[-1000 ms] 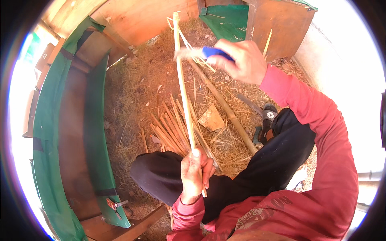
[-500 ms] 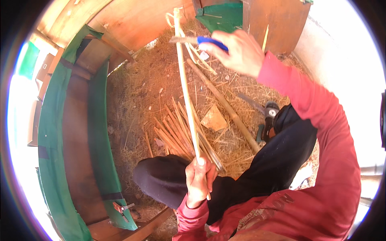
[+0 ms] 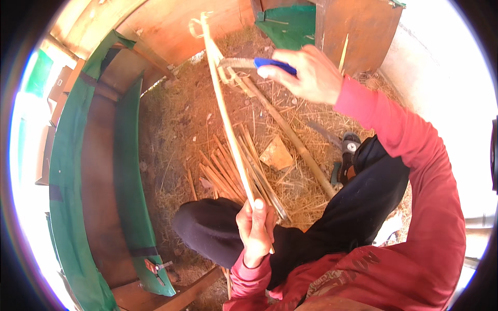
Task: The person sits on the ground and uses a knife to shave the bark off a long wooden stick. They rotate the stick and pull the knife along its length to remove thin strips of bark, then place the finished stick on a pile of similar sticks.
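Observation:
My left hand point(image 3: 255, 228) is closed round the lower end of a long, pale bamboo strip point(image 3: 226, 122), which slants up and away to the left. Thin curled shavings hang from its far end. In my right hand point(image 3: 311, 75) is a knife with a blue handle point(image 3: 275, 66). Its blade point(image 3: 236, 62) points left, with the tip by the strip's upper part, among the shavings; whether the edge touches the strip I cannot tell. A bundle of split strips point(image 3: 223, 173) lies on the ground beyond my bent left knee.
A thick pole point(image 3: 290, 132) lies slanting across the straw-strewn ground, beside a flat tan piece point(image 3: 277, 153). A dark blade point(image 3: 324, 132) rests near my right shoe point(image 3: 350, 142). Green-covered wooden boards point(image 3: 127, 171) stand along the left; a brown wooden box point(image 3: 358, 33) is at the back.
The strip's far end has swung left, while my left hand stays nearly in place. The knife has dropped slightly nearer to me, and the shavings hang differently.

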Motion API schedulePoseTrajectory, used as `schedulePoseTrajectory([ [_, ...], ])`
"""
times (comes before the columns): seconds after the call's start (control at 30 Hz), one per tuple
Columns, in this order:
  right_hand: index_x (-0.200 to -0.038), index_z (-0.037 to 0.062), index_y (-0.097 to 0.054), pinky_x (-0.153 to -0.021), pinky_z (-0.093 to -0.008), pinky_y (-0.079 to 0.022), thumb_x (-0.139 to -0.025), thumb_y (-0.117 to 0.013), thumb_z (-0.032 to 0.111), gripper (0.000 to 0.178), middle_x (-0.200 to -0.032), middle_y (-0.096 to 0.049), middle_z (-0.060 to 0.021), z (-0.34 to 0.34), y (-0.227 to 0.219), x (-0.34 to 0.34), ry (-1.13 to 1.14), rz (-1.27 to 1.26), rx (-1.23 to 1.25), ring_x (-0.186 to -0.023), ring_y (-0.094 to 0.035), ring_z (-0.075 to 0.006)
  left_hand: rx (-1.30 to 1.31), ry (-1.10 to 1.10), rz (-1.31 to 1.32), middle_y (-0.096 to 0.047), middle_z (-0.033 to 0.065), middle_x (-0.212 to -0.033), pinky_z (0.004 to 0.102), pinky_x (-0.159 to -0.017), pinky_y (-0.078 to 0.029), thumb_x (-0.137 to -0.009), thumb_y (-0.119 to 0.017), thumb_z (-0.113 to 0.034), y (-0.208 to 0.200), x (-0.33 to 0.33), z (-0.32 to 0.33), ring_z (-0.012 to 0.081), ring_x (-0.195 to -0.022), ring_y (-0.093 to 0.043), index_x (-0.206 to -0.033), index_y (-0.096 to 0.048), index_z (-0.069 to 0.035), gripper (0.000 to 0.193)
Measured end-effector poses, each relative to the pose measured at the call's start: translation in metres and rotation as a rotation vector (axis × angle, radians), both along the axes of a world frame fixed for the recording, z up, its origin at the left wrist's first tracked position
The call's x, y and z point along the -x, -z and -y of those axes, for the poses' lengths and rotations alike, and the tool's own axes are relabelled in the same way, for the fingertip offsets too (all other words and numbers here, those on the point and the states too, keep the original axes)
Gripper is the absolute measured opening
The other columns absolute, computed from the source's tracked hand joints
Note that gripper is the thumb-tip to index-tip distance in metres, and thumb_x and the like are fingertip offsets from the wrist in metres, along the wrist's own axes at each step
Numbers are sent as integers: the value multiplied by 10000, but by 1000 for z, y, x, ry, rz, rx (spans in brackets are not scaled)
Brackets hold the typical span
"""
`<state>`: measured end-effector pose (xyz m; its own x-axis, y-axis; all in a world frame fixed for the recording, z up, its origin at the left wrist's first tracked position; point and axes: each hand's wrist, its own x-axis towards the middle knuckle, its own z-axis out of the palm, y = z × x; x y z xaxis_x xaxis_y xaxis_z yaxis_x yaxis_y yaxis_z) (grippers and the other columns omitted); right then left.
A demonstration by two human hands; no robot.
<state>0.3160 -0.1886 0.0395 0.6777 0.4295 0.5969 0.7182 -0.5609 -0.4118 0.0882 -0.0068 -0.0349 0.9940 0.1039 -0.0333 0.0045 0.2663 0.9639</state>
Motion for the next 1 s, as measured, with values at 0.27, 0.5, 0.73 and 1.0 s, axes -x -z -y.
schedulePoseTrajectory([
  [0.27, -836, 51, -609, -418, -379, -408, -794, -760, 302, 296, -611, -580, -99, -12, 11, 48, -484, 123, 155, -466, -565, -293, -27, -139, -8, -421, -44, -488, 199, -355, -236, -961, -584, -189, -1, -4, 1, 22, -371, -338, -758, -470, -68, 262],
  [0.5, -865, 39, -614, -425, -387, -415, -797, -754, 301, 305, -615, -579, -104, -16, 23, 38, -527, 115, 136, -479, -568, -310, 54, -53, 23, -454, -33, -507, 192, -350, -262, -956, -594, -213, -5, 2, 0, 25, -370, -370, -783, -486, -56, 257],
  [0.73, -831, 80, -619, -378, -372, -374, -907, -621, 387, 316, -496, -540, -69, -13, 9, -4, -71, 118, -39, -374, -505, -211, 25, 26, 43, -446, -39, -524, 198, -364, -257, -952, -601, -213, 9, 8, 0, 25, -391, -347, -772, -475, -59, 269],
  [1.0, -812, 87, -616, -404, -379, -388, -857, -686, 368, 293, -524, -529, -85, -20, 7, 31, -472, 134, 1, -418, -534, -268, 133, 60, 87, -424, -23, -489, 205, -354, -254, -996, -511, -211, -1, 2, -2, 42, -359, -337, -816, -454, -54, 245],
])
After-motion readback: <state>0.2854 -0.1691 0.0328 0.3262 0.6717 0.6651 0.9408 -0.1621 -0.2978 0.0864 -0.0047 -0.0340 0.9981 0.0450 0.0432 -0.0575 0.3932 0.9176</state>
